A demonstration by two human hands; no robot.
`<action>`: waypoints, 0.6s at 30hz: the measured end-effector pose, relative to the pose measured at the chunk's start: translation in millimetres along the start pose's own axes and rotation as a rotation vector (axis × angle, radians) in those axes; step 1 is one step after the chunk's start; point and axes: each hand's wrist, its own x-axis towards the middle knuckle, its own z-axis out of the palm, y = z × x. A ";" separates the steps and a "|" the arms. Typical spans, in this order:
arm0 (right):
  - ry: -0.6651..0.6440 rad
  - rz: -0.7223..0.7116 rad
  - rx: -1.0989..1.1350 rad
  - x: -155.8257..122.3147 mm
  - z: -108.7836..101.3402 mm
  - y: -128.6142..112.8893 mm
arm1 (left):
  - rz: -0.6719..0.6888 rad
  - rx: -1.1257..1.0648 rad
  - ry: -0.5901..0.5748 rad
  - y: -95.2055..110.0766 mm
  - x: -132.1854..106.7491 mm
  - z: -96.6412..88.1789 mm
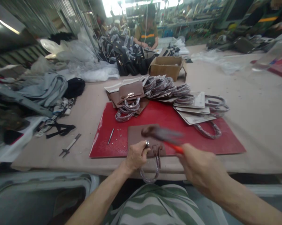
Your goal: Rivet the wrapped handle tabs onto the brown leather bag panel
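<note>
My right hand [199,164] is closed around the orange handle of a hammer [159,133], whose head is smeared by motion above the work. In my left hand [137,154] a short metal punch [147,144] stands upright, gripped between thumb and fingers. Beneath it lies a flat brown leather bag panel [137,132] on the red mat [117,147]. A plastic-wrapped handle loop [151,179] is joined to the panel and hangs over the table's front edge. Whether the punch tip touches the leather is hidden by my fingers.
Left on the mat are a thin metal rod [111,136] and tiny bits. Behind stand stacked panels with wrapped handles [192,106], brown bag pieces [131,90], a cardboard box [167,65] and black bags [129,59]. Dividers [70,145] lie left. A person [146,34] sits across.
</note>
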 end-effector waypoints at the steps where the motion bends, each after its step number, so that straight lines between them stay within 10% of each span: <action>1: -0.066 -0.053 -0.026 -3.6 7.4 4.2 | 0.005 0.003 0.004 0.5 0.4 -0.1; 11: -0.489 0.376 -0.010 11.7 62.0 69.2 | -0.066 -0.072 -0.041 -2.2 -2.1 -2.1; 18: -0.180 0.133 -0.167 19.9 113.3 58.4 | -0.083 -0.168 -0.080 -5.2 -1.7 -9.0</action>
